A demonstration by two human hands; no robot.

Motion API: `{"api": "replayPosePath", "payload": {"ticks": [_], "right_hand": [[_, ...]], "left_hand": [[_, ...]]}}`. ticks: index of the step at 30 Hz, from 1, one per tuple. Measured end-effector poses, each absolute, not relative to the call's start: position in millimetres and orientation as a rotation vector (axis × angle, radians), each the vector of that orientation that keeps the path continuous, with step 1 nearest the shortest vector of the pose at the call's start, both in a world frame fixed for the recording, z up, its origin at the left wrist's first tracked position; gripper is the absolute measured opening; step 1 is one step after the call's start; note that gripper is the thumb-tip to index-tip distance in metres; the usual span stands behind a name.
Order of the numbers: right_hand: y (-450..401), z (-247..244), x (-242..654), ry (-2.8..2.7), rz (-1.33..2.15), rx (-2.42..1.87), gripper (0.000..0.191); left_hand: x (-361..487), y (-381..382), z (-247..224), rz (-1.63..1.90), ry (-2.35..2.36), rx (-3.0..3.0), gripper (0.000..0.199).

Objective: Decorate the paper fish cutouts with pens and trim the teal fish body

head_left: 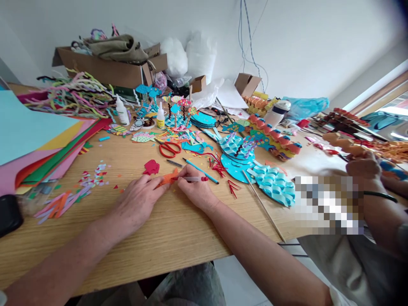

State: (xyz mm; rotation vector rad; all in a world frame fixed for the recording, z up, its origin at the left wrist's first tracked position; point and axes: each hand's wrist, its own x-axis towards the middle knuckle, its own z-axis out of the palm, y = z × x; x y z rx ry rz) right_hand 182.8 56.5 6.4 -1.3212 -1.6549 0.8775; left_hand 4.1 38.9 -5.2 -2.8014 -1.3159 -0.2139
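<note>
My left hand rests on the wooden table, its fingertips pressing on an orange paper piece. In my right hand is a red-capped pen, its tip end over the right part of the orange piece. Just behind my left hand lies a red paper cutout. A blue pen and a dark pen lie beyond my right hand, with red-handled scissors behind them.
Colored paper sheets and paper strips lie left. Glue bottles stand behind. Blue woven discs and a wooden stick lie right. Another person's hands work at the far right.
</note>
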Motion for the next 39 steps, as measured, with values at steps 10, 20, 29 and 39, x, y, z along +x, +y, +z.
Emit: {"api": "replayPosePath", "payload": {"ticks": [10,20,29,39], "right_hand": [[55.8,7.3,185.1,-1.631,0.917,-1.319,0.004],[57.7,9.0,186.5,-1.584,0.928,-1.351,0.003],[56.6,7.0,185.6,-1.607,0.94,-1.337,0.002],[59.8,6.7,185.1,-1.624,0.868,-1.38,0.006]], "left_hand": [[6.1,37.6,-0.1,-0.205,-1.337,-2.782,0.045],[5.8,37.8,-0.9,-0.208,-1.334,-2.772,0.047],[3.5,38.8,-6.4,-0.258,-1.316,-2.788,0.048],[5.6,38.5,-3.5,-0.197,-1.333,-2.788,0.048]]}}
